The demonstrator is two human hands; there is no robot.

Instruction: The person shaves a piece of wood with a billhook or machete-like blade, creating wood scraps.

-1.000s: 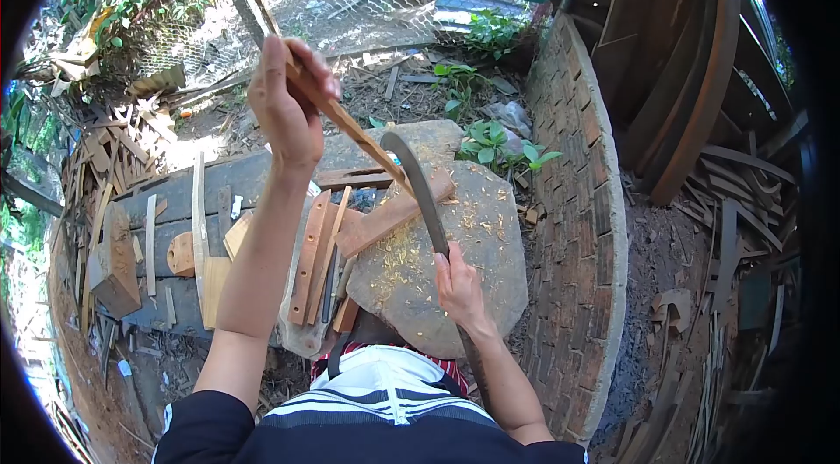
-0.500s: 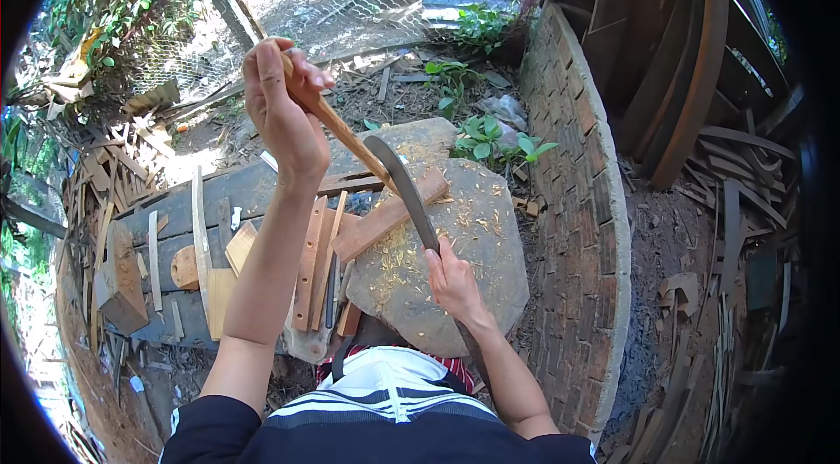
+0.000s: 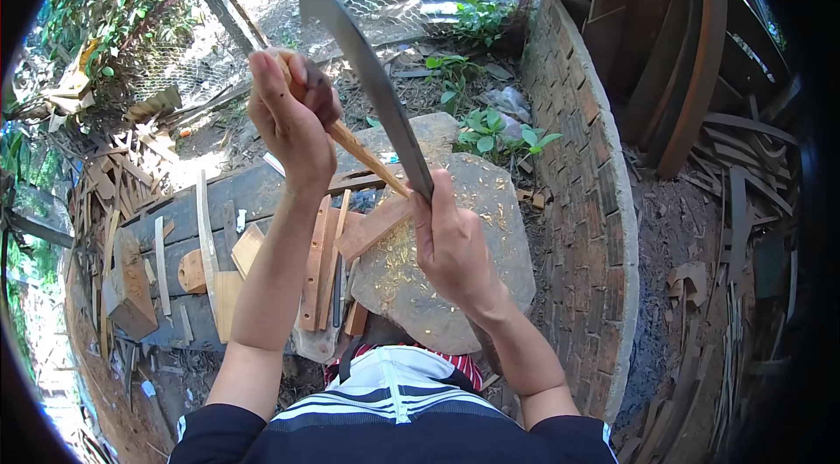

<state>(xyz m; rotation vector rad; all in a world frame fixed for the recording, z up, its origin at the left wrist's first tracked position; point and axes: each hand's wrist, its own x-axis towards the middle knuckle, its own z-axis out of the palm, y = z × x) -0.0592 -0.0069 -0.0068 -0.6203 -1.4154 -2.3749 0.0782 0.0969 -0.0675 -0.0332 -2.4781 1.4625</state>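
Observation:
My left hand (image 3: 293,123) is closed around a slim wooden stick (image 3: 366,156), palm side toward me. From the fist the stick slants down to the right, its lower end near a wooden block (image 3: 372,232) on a broad stump (image 3: 437,289). Pale shavings are scattered over the stump top. Wrapped around a long curved billhook (image 3: 372,70), my right hand (image 3: 455,245) is beside the stick's lower end. The blade points up and left, its hooked tip high and apart from the stick. My right hand and forearm hide part of the billhook's handle.
A low brick wall (image 3: 582,193) curves along the right. Left of the stump, wood pieces and a drilled strip (image 3: 315,276) lie on a dark plank bench (image 3: 262,193). Wire netting (image 3: 376,4) and plants stand beyond. Curved boards (image 3: 687,70) lean at upper right.
The billhook has risen from beside the stick and block, its tip swinging up and left. My right hand has moved upward. My left hand keeps its grip, shifted slightly.

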